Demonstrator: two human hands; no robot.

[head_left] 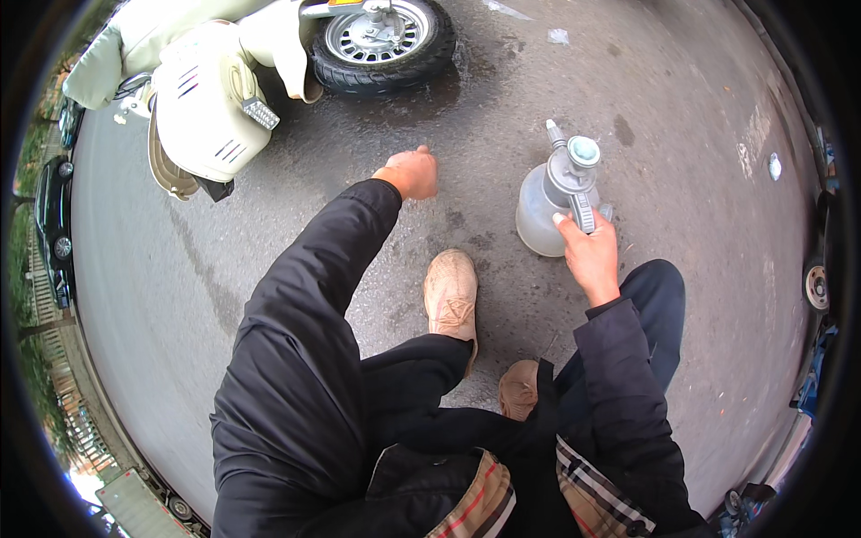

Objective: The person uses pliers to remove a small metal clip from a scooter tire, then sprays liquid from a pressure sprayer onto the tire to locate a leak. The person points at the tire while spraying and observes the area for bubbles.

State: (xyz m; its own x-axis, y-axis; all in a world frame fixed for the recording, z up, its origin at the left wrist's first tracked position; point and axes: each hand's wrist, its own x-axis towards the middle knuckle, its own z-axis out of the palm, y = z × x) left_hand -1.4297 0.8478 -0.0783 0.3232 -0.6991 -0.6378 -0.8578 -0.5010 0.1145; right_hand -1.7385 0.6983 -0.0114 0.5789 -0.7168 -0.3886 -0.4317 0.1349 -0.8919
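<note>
My right hand (592, 255) grips the grey handle of a pump sprayer (541, 211), with its thumb along the handle's side. The sprayer has a translucent whitish bottle, a pale blue-green round knob on top and a nozzle pointing away from me. My left hand (413, 172) is held out over the pavement, its fingers curled into a fist. Whatever it may hold is hidden. Beyond it lies the black-tyred wheel (383, 45) of a cream motor scooter (211, 99), apart from both hands. The pavement around the wheel looks wet and dark.
My light brown shoes (451, 291) are on the grey asphalt between my arms. Scraps of clear plastic (558, 36) lie on the ground further off. A dark car (56, 233) is parked along the fence at the far left. More vehicles line the right edge.
</note>
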